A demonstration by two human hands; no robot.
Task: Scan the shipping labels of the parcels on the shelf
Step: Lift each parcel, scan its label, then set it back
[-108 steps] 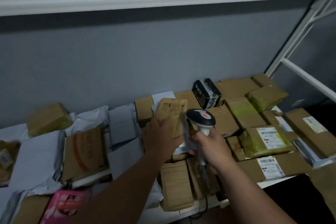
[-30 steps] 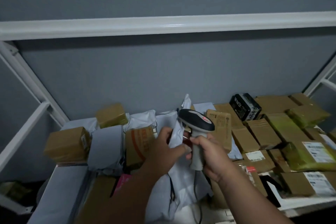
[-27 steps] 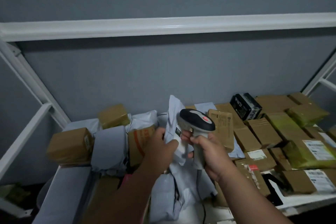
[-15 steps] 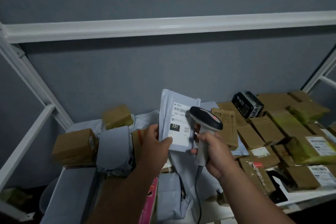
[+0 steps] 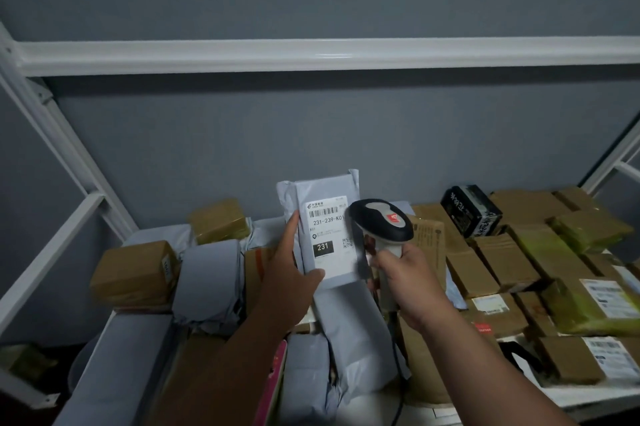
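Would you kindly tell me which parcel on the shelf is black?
The black box at the back, right of the scanner; its neighbours are brown cartons or grey bags.

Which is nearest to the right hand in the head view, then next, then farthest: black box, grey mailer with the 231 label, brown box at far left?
From the right hand, which grips the scanner:
1. Grey mailer, just left of it, held up by the left hand.
2. Black box, up and to the right, near the back wall.
3. Brown box, far left end of the shelf.
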